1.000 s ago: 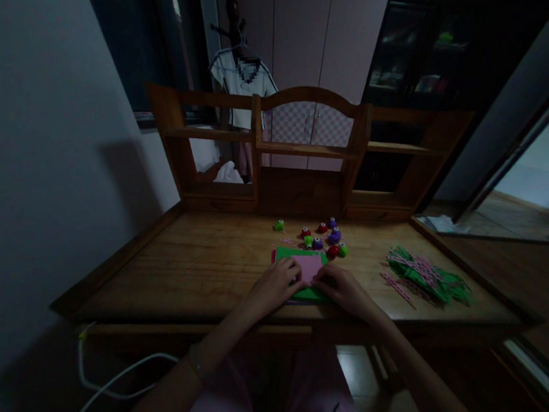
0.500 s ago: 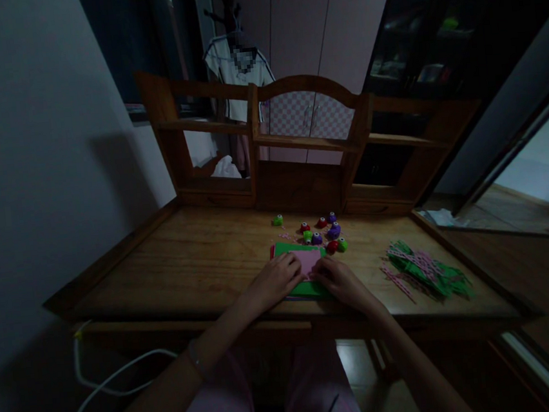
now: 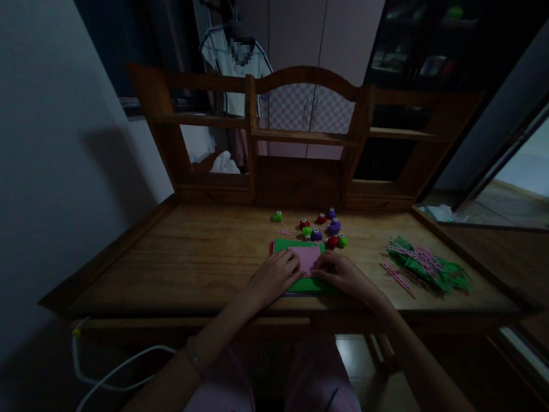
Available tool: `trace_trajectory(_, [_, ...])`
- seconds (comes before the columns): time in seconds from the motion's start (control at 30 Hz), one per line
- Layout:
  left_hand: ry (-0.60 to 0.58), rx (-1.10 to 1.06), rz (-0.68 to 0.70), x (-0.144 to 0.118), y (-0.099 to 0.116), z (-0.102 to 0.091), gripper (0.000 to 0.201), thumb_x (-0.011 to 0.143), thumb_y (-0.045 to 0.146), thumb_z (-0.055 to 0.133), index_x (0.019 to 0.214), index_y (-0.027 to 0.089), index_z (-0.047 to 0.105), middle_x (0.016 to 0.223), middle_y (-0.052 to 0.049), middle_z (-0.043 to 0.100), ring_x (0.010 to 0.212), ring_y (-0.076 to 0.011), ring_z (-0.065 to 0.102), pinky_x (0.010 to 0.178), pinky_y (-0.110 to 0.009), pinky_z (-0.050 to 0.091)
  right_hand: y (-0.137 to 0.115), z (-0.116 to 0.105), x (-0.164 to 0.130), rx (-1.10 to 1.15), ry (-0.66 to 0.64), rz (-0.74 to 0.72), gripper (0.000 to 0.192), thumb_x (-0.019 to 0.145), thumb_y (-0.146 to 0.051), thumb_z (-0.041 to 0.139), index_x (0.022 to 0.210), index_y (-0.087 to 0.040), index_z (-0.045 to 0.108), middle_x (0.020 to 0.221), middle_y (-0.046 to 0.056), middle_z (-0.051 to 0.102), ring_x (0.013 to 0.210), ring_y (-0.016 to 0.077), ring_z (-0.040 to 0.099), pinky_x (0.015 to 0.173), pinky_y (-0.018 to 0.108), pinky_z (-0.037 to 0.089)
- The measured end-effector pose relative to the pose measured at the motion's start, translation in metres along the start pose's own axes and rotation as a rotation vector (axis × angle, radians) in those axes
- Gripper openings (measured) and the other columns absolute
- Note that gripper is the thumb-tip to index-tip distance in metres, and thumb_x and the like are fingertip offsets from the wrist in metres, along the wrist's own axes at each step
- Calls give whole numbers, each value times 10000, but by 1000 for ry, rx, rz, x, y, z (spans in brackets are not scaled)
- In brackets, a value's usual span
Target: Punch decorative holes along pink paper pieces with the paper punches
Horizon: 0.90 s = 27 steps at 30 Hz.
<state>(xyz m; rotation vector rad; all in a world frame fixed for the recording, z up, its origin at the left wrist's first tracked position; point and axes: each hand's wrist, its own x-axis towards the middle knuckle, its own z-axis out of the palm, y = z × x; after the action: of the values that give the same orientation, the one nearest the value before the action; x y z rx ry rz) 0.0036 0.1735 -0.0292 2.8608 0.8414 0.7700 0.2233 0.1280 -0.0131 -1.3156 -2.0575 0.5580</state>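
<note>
A small pink sheet of paper [image 3: 307, 260] lies on a green sheet [image 3: 306, 285], which tops a stack with a red edge at its left. My left hand [image 3: 281, 271] is closed at the pink paper's left side, fingers pressed together on it. At the lower right edge of the paper, my right hand [image 3: 338, 271] is closed too, thumb and fingertips pinching it. Just beyond the stack stand several small red, green and purple craft punches, among them a purple punch [image 3: 334, 226] and a green punch [image 3: 278, 216]. Tiny pink scraps [image 3: 284, 232] are scattered by them.
On the wooden desk [image 3: 177, 260], to the right, rests a pile of green and pink punched paper strips [image 3: 428, 265]. A wooden shelf unit [image 3: 304, 139] rises along the back edge. A white cable [image 3: 110, 384] hangs at the lower left.
My right hand has shifted slightly and its fingers are more arched at the pink paper's edge. My left hand stays on the paper. The view has tilted slightly.
</note>
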Motion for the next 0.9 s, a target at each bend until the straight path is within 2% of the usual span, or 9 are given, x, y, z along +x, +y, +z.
trace_trajectory(0.2, [17,-28,-40,-2,4,-2,284,892,451,445,909,180,529,966,-56,510,929,-196,497,835,-352,402,2,1,4,6,-14,8,169,806,-340,624,837,-174,640,844,48,629,752,161,574,671,269,441])
trace_trajectory(0.43, [-16,-58,-58,6,-1,6,205,903,359,450,895,181,551,975,-50,505,948,-189,487,840,-348,408,4,3,5,26,-7,30,219,787,-382,638,832,-168,639,823,44,633,726,154,571,646,259,437])
trace_trajectory(0.7, [-11,-109,-55,4,1,1,196,877,374,493,878,184,543,967,-48,510,925,-189,489,836,-347,414,6,5,6,32,7,43,182,783,-344,642,815,-165,626,799,29,615,718,145,554,630,249,419])
trace_trajectory(0.8, [-2,-132,-55,2,1,-2,175,878,354,496,939,201,557,982,-43,522,942,-190,495,849,-342,412,6,5,7,25,2,48,175,781,-337,642,820,-167,623,803,28,614,722,146,554,632,249,417])
trace_trajectory(0.9, [-13,-127,3,-1,1,-8,188,902,305,465,1040,234,570,1038,-39,538,979,-182,505,866,-317,406,5,4,6,14,-11,47,150,791,-316,631,819,-169,620,801,26,613,714,142,553,628,245,414])
